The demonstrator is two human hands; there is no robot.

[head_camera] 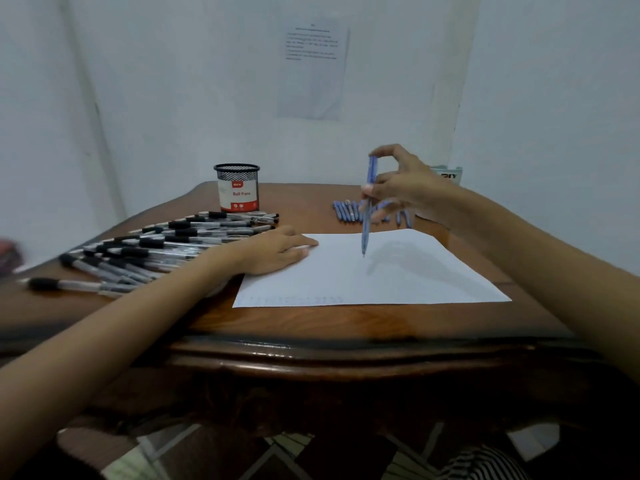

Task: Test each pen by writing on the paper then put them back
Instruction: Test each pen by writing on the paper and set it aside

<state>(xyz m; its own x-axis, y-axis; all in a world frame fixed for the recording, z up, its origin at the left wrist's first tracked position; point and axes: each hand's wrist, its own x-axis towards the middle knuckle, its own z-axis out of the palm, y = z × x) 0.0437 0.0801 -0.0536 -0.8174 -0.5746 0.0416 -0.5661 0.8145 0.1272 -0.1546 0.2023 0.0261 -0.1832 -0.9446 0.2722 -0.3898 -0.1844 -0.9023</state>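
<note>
My right hand [401,183] holds a blue pen [367,216] nearly upright, fingers pinching its top end, with the tip just above the white paper [398,275]. My left hand [277,249] lies flat on the paper's left edge, fingers together, holding nothing. Faint marks run along the paper's near edge. Several blue pens [349,211] lie in a row behind the paper, partly hidden by my right hand. A large heap of black-capped pens [156,247] lies on the left of the table.
A black mesh pen cup [238,188] labelled "Ball Pens" stands at the back of the wooden table [311,323]. A pale box [448,174] sits behind my right hand. A printed sheet [313,69] hangs on the wall.
</note>
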